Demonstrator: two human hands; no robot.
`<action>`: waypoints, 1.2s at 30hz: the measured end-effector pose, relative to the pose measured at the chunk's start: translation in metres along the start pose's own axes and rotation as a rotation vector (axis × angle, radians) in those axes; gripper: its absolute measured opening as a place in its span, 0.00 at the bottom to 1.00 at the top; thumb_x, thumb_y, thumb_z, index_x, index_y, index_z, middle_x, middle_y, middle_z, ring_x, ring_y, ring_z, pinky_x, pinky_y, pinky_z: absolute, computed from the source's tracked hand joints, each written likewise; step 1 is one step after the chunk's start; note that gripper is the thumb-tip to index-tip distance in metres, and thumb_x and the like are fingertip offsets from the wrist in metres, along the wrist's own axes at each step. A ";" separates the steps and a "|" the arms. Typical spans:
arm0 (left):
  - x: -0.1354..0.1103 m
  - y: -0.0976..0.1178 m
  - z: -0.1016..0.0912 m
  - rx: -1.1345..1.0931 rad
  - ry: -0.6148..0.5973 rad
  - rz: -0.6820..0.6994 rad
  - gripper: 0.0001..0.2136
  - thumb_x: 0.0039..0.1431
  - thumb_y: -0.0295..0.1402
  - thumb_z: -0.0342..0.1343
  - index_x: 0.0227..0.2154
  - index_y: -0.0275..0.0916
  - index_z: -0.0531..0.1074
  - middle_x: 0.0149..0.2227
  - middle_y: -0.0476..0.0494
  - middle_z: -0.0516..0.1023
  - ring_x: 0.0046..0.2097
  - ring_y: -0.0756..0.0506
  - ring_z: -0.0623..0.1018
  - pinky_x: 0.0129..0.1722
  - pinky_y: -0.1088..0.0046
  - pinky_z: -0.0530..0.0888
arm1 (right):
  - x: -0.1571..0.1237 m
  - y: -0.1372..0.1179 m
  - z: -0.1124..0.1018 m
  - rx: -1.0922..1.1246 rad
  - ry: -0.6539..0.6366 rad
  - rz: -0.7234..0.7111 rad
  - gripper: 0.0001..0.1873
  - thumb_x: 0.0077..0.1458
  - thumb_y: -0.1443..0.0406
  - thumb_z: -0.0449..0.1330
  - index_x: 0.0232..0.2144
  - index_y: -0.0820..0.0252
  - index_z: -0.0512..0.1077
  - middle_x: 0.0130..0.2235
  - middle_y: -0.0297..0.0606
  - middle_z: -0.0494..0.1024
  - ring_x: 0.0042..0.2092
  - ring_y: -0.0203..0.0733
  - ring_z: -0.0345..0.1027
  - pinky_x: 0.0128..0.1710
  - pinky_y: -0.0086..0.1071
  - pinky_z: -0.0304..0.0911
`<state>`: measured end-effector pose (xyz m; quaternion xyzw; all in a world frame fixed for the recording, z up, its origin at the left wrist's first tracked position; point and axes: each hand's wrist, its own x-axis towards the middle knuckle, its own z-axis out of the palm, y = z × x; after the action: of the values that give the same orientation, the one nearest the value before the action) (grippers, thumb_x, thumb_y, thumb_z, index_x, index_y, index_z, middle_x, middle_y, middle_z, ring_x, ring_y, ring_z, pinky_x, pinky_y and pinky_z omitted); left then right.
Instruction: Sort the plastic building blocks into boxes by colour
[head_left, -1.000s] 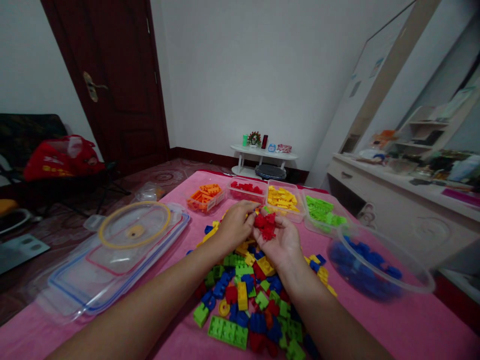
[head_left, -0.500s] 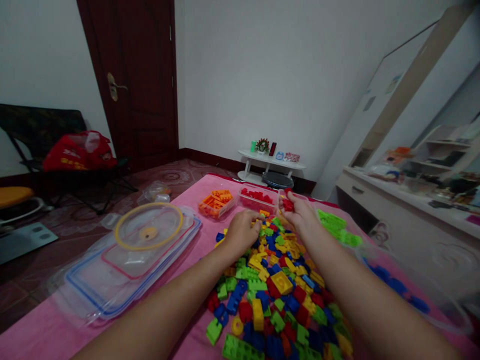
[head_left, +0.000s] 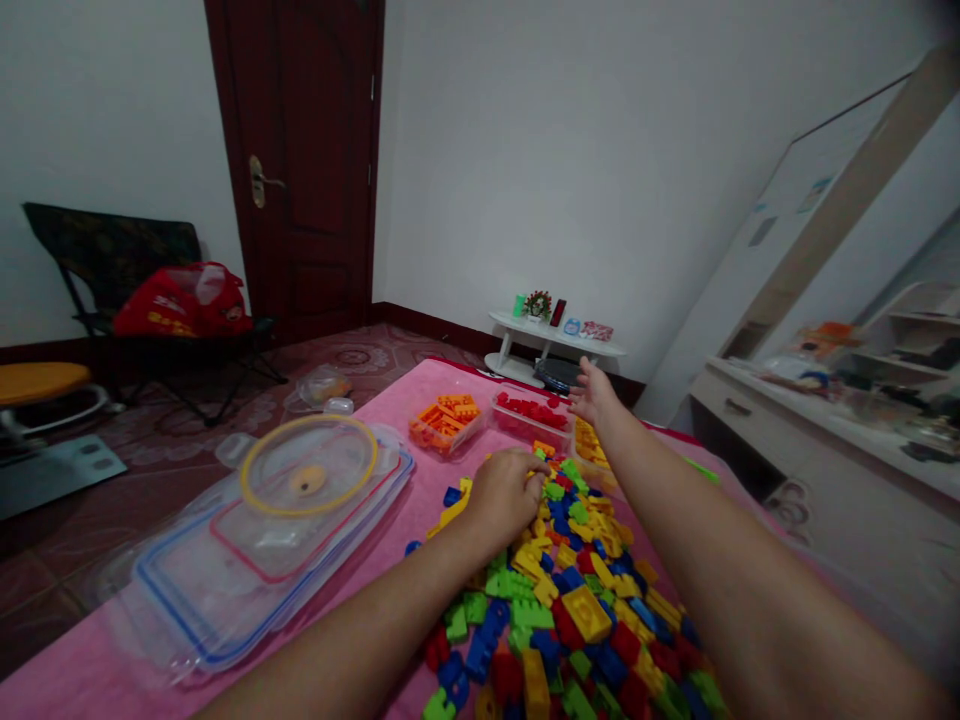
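My left hand (head_left: 508, 498) rests at the far left side of a heap of mixed building blocks (head_left: 589, 610), fingers curled down among the pieces. What its fingertips hold, if anything, is hidden. My right hand (head_left: 594, 396) is raised near the right end of the clear box of red blocks (head_left: 531, 410), fingers apart and nothing visible in them. Just below it stands a box of yellow blocks (head_left: 591, 445), partly covered by the right forearm. A clear box of orange blocks (head_left: 445, 424) sits left of the red one.
Stacked clear lids (head_left: 262, 540) with coloured seals lie on the left of the pink cloth (head_left: 67, 690). Green blocks (head_left: 702, 469) show just past my right forearm. Beyond the table are a low white stand (head_left: 551, 335), a dresser (head_left: 795, 440) and a folding chair (head_left: 112, 250).
My right hand has opened, and the red blocks it held are out of it. It is now beside the red box. My left hand stays at the heap; the view has shifted slightly.
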<state>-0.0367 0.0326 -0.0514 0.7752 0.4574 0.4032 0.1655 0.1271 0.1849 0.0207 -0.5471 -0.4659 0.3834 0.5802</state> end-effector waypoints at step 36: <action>-0.008 0.021 -0.041 0.228 -0.666 0.198 0.17 0.34 0.30 0.66 0.34 0.46 0.78 0.31 0.49 0.79 0.31 0.47 0.75 0.29 0.77 0.66 | -0.206 0.008 -0.107 -1.090 -0.239 -0.293 0.09 0.41 0.60 0.61 0.26 0.60 0.70 0.27 0.34 0.72 0.29 0.36 0.63 0.26 0.27 0.50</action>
<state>-0.0579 0.0101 -0.0166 0.9179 0.3433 0.0892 0.1778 0.1743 -0.0401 -0.0088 -0.6497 -0.7294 0.0625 0.2048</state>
